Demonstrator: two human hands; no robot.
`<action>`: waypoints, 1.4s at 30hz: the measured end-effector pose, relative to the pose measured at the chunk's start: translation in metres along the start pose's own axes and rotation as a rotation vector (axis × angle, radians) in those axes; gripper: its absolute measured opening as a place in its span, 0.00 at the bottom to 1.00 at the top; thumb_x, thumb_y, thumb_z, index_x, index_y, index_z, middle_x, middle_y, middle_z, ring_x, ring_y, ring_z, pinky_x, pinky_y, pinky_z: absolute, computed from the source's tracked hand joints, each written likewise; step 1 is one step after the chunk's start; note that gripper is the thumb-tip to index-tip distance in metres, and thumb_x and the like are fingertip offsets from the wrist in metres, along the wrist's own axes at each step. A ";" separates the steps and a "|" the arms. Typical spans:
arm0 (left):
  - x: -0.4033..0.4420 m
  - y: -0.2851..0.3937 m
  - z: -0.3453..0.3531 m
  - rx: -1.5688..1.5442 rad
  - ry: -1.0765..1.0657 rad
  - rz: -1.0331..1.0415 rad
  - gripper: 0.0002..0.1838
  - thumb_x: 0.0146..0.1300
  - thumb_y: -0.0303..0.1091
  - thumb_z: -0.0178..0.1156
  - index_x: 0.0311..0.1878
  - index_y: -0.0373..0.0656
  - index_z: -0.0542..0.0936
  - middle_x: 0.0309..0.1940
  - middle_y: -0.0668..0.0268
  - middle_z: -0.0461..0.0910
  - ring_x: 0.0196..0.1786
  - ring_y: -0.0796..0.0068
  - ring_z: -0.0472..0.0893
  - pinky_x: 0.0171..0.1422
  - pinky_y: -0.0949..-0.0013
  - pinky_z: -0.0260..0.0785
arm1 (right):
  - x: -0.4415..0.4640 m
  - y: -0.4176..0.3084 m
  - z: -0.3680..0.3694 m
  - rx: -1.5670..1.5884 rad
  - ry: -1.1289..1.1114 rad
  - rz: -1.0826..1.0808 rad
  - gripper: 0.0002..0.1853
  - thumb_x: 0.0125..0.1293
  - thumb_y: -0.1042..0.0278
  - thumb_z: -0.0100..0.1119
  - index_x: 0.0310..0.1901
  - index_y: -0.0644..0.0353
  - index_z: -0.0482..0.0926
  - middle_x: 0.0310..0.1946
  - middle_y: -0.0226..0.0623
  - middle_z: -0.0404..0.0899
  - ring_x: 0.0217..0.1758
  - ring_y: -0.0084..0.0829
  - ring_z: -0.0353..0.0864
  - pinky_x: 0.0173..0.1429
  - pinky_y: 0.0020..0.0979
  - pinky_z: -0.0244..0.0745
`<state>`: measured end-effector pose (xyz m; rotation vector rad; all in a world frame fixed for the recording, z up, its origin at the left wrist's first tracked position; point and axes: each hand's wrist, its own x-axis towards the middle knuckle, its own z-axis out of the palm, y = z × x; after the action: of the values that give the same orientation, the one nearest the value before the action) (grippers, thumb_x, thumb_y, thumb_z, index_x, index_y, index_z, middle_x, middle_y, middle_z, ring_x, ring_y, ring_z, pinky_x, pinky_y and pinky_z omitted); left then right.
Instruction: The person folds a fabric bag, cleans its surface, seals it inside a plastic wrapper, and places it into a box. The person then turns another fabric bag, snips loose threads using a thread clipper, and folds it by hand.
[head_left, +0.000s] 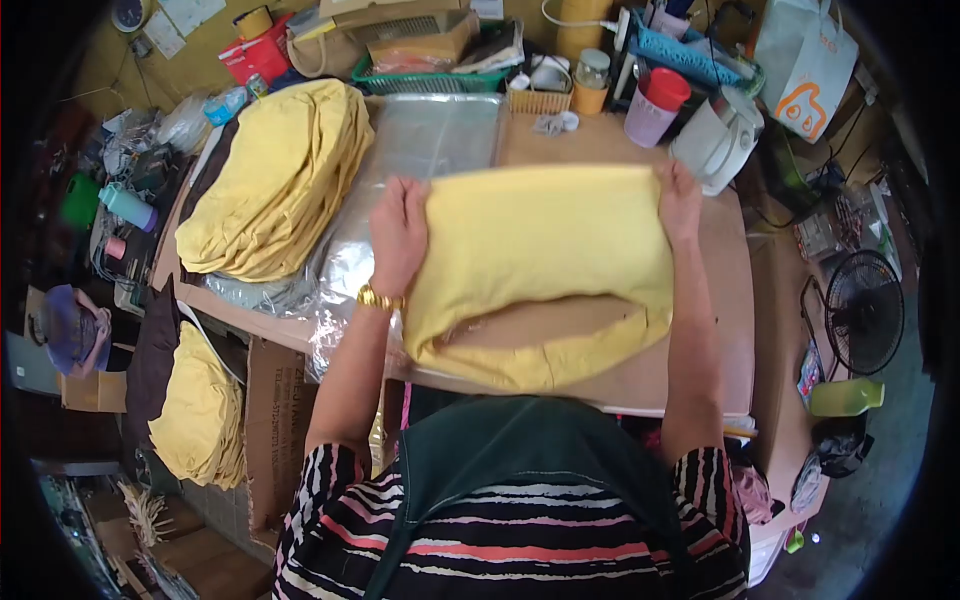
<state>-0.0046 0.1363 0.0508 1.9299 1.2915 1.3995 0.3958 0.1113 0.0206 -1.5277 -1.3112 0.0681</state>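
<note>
A yellow cloth piece (545, 225) is stretched between my two hands above the table (600, 140). My left hand (399, 225) is closed on its upper left corner, with a gold watch on the wrist. At the upper right corner, my right hand (680, 200) grips the same cloth. The lower part of the cloth hangs as a loop around an opening through which the brown tabletop shows. To the left lies a tall stack of folded yellow cloth (275, 180), beside clear plastic sheets (440, 130).
Another yellow stack (195, 410) lies lower left by a cardboard box (275, 430). Along the back stand a green basket (430, 82), a pink cup with a red top (655, 110) and a white kettle (715, 140). A black fan (865, 310) is at right.
</note>
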 end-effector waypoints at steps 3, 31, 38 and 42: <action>0.040 -0.004 -0.003 0.353 0.401 0.560 0.06 0.63 0.26 0.59 0.39 0.34 0.74 0.29 0.56 0.76 0.31 0.62 0.75 0.39 0.62 0.68 | 0.004 -0.067 -0.012 -0.104 0.131 -0.168 0.05 0.64 0.72 0.59 0.36 0.64 0.76 0.29 0.42 0.78 0.33 0.37 0.78 0.44 0.33 0.73; -0.068 0.080 0.025 0.197 -0.719 0.226 0.15 0.64 0.42 0.60 0.40 0.37 0.79 0.31 0.54 0.80 0.35 0.51 0.79 0.40 0.56 0.70 | -0.129 -0.133 -0.011 -0.134 -0.084 -0.571 0.10 0.65 0.60 0.63 0.34 0.58 0.78 0.20 0.38 0.74 0.24 0.35 0.74 0.57 0.41 0.66; -0.083 0.100 -0.022 0.170 -0.680 0.163 0.09 0.65 0.33 0.56 0.31 0.39 0.80 0.25 0.55 0.78 0.27 0.51 0.79 0.32 0.57 0.69 | -0.210 -0.105 -0.035 1.125 -0.453 1.207 0.14 0.71 0.56 0.58 0.39 0.60 0.78 0.35 0.35 0.78 0.33 0.29 0.80 0.42 0.39 0.75; -0.091 0.101 -0.039 0.401 -0.972 0.063 0.13 0.63 0.36 0.57 0.26 0.38 0.78 0.28 0.52 0.78 0.30 0.52 0.79 0.33 0.58 0.70 | -0.206 -0.079 0.009 1.394 -0.036 1.294 0.11 0.72 0.60 0.56 0.37 0.59 0.76 0.30 0.33 0.78 0.28 0.28 0.77 0.36 0.31 0.74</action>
<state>-0.0010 0.0029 0.0982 2.4198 1.0307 0.0833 0.2558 -0.0481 -0.0400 -0.8069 0.1003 1.4673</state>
